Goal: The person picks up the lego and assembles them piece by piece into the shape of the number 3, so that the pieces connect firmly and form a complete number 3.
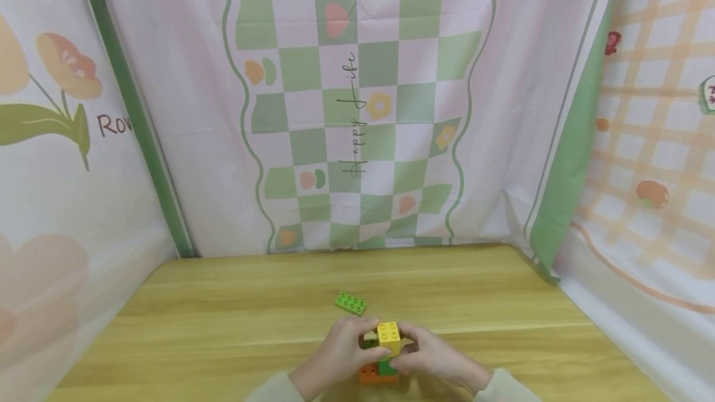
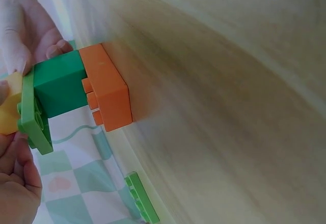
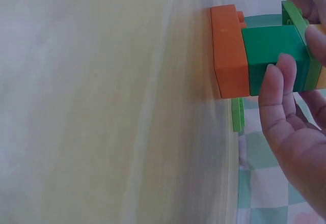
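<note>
A small stack of toy building bricks stands on the table: an orange brick [image 2: 111, 91] at the bottom, a dark green block [image 3: 272, 51] on it, a thin light green plate [image 2: 34, 114] above, and a yellow brick [image 1: 388, 335] on top. From the left side, my left hand [image 1: 346, 347] pinches the yellow brick between thumb and fingers. My right hand [image 1: 436, 355] grips the yellow brick from the other side, with fingertips in front of the dark green block in the right wrist view. The light green plate juts out past the block on the left.
A second light green plate [image 1: 350, 303], studs up, lies on the wooden table [image 1: 234, 303] beyond the stack. Printed curtains [image 1: 357, 110] hang behind the table and along both sides.
</note>
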Motion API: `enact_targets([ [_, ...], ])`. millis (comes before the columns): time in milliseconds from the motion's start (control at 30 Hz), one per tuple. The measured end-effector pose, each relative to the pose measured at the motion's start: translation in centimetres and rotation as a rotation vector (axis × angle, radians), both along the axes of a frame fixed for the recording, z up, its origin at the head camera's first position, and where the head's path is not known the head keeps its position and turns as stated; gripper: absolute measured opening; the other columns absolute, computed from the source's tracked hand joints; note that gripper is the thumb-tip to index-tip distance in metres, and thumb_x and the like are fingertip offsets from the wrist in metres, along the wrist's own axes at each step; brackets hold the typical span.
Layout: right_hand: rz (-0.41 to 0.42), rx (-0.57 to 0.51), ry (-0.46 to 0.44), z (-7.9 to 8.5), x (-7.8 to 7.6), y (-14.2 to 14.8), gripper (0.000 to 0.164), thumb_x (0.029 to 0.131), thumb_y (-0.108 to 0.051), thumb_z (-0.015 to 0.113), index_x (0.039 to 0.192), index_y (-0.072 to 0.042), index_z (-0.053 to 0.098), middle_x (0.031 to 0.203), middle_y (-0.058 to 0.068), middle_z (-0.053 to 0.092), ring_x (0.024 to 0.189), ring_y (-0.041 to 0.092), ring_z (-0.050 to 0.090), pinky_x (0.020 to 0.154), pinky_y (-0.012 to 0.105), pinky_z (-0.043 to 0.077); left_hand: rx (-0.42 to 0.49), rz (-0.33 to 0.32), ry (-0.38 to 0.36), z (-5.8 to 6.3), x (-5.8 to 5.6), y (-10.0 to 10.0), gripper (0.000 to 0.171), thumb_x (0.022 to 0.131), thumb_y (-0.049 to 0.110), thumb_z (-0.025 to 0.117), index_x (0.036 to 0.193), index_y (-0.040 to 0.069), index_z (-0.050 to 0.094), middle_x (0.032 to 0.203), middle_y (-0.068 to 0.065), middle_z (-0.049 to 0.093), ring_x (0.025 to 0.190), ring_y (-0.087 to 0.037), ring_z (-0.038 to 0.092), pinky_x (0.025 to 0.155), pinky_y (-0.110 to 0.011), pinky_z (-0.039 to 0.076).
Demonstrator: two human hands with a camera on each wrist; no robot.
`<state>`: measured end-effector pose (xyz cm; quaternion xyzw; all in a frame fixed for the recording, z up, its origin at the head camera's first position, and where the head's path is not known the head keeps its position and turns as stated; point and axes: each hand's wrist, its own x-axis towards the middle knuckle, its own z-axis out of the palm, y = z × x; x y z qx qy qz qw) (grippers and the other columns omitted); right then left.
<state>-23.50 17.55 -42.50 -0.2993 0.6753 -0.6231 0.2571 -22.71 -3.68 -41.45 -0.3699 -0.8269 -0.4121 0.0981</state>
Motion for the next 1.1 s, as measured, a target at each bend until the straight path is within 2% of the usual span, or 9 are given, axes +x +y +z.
enact_targets([
  [267, -0.016, 0.006, 0.019, 0.01, 0.11, 0.02, 0.05, 0.089, -0.005, 0.057, 0.131, 0.01, 0.036, 0.113, 0.015, 0.055, 0.079, 0.021, 0.058, 0.066, 0.028, 0.05, 0.006, -0.005, -0.01, 0.1, 0.07, 0.02, 0.034, 0.081, 0.027, 0.07, 0.109, 0.009, 0.067, 0.093, 0.008, 0.064, 0.056, 0.004, 0.041, 0.047, -0.016, 0.042],
  [500, -0.02, 0.005, 0.053, -0.06, 0.25, -0.07, 0.05, 0.088, -0.005, 0.058, 0.131, 0.01, 0.037, 0.113, 0.015, 0.056, 0.082, 0.026, 0.06, 0.067, 0.03, 0.051, 0.009, -0.011, -0.011, 0.16, 0.1, -0.11, 0.031, 0.081, 0.026, 0.07, 0.107, 0.011, 0.067, 0.083, 0.013, 0.062, 0.053, 0.004, 0.038, 0.044, -0.016, 0.04],
  [867, -0.03, 0.011, 0.041, 0.11, 0.3, 0.0, 0.046, 0.088, -0.005, 0.058, 0.129, 0.007, 0.041, 0.112, 0.014, 0.055, 0.081, 0.024, 0.059, 0.066, 0.027, 0.049, 0.017, -0.006, -0.028, 0.05, 0.08, -0.12, 0.034, 0.08, 0.033, 0.069, 0.106, 0.012, 0.067, 0.077, 0.013, 0.057, 0.055, 0.003, 0.038, 0.046, -0.016, 0.039],
  [1100, -0.025, 0.008, 0.067, 0.14, 0.39, -0.07, 0.047, 0.087, -0.004, 0.058, 0.128, 0.008, 0.04, 0.11, 0.013, 0.056, 0.079, 0.022, 0.059, 0.065, 0.026, 0.049, -0.004, -0.03, -0.066, 0.46, 0.0, -0.41, 0.04, 0.079, 0.038, 0.068, 0.109, 0.012, 0.066, 0.086, 0.014, 0.057, 0.057, 0.002, 0.04, 0.049, -0.016, 0.04],
])
